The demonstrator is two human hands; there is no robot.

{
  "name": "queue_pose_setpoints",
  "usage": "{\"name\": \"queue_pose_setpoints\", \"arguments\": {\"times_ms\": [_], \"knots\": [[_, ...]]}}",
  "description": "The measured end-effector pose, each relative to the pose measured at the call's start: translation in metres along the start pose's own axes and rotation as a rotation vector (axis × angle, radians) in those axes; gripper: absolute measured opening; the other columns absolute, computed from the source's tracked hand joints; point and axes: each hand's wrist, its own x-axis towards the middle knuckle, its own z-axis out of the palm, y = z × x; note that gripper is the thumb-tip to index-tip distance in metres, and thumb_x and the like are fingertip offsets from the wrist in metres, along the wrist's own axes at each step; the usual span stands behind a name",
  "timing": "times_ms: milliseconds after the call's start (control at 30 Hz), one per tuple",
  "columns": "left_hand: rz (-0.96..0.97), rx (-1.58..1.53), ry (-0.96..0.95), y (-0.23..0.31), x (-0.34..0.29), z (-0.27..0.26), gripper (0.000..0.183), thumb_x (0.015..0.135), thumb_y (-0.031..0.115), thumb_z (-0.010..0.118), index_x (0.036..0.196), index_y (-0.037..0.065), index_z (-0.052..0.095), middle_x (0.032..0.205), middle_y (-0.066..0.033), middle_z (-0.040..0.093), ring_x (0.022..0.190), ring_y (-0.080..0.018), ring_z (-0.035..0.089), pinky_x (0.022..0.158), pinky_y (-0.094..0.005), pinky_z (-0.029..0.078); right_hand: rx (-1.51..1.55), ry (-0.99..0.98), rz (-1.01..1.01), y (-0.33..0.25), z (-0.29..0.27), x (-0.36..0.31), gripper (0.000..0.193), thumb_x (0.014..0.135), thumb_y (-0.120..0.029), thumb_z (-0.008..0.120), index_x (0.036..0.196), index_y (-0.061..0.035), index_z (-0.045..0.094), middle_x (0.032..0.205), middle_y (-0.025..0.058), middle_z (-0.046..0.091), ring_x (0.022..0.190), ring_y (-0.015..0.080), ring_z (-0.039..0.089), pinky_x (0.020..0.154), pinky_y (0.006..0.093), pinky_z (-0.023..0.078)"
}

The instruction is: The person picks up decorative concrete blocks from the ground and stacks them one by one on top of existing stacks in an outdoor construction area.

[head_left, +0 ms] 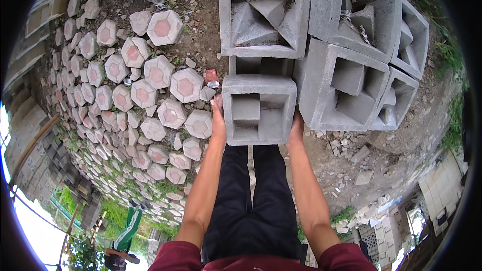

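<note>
A grey concrete ventilation block (259, 82) with a square frame and stepped inner cells is between my two hands, in front of my legs. My left hand (218, 120) presses on its left side, thumb upward along the edge. On its right side sits my right hand (296, 126), its fingers mostly hidden behind the block. Just beyond the held block stands another concrete block (265, 51) with slanted, pyramid-like inner faces. Close by on the right, a further block (312, 85) leans beside my right hand.
Several more concrete blocks (324, 7) are stacked at the far right. Hexagonal pavers (159, 73) with reddish centres cover the ground to the left. A red wrapper (211, 76) lies near my left hand. Rubble (346, 148) is scattered at right. A person in green (128, 228) is at lower left.
</note>
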Motion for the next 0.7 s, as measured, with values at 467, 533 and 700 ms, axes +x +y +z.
{"name": "queue_pose_setpoints", "arguments": {"times_ms": [467,533,700], "knots": [[-0.355,-0.058,0.085,-0.022,-0.018,-0.016,0.066,0.095,0.055,0.035,0.132,0.002,0.046,0.129,-0.0111,0.053,0.117,-0.0231,0.05,0.1,-0.0348,0.038,0.383,0.009,0.303,0.041,-0.035,0.018,0.046,0.096,-0.039,0.039,0.125,-0.0048,0.048,0.131,0.0169,0.044,0.12,0.03,0.045,0.1,0.0427,0.041],[-0.342,-0.08,0.074,-0.026,-0.015,-0.021,0.064,0.095,0.054,0.036,0.131,0.002,0.047,0.127,-0.0106,0.054,0.116,-0.0226,0.05,0.099,-0.0347,0.038,0.44,0.004,0.338,0.038,-0.032,0.012,0.046,0.096,-0.04,0.038,0.125,-0.005,0.049,0.13,0.0166,0.046,0.12,0.0297,0.046,0.1,0.0427,0.041],[-0.324,-0.153,0.069,-0.027,-0.013,-0.017,0.063,0.094,0.054,0.04,0.128,0.002,0.05,0.122,-0.0104,0.056,0.112,-0.0224,0.052,0.096,-0.034,0.04,0.509,-0.05,0.382,0.022,-0.002,-0.025,0.047,0.096,-0.039,0.035,0.127,-0.0062,0.049,0.125,0.0119,0.055,0.114,0.0287,0.054,0.099,0.0426,0.042]]}}
